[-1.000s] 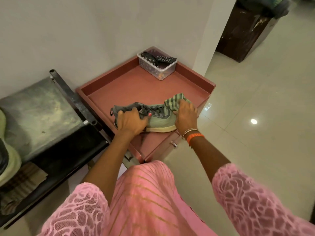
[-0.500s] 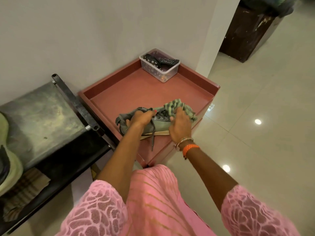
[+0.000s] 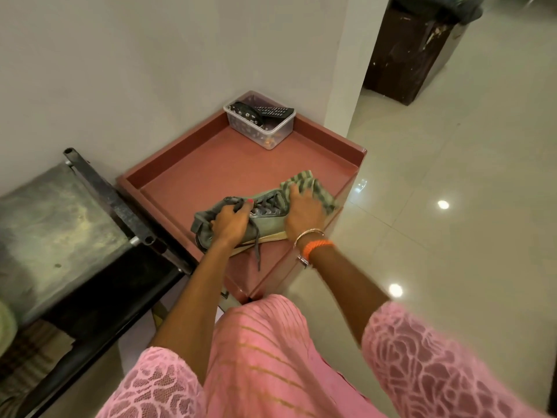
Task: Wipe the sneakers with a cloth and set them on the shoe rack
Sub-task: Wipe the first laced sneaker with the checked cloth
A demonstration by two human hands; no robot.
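Head view is showing a grey-green sneaker lying on its side near the 6 o'clock edge of a reddish tray-top cabinet; toe is pointing to 3 o'clock, heel to 9 o'clock, one lace trailing over the front rim toward 6 o'clock; left hand is gripping the sneaker at the collar, fingers curled into the opening and over the laces; right hand is pressing a green striped cloth onto the toe end; that hand is motion-blurred, fingers looking spread flat on the cloth rather than bunched around it, probably; cloth is spilling past the toe toward 2 o'clock, close to the cabinet's right rim; a clear plastic box holding a remote is sitting at the cabinet's 12 o'clock corner, well apart from the sneaker; a dark metal shoe rack is standing just beside the cabinet at 9 o'clock, its top shelf worn and blotchy.
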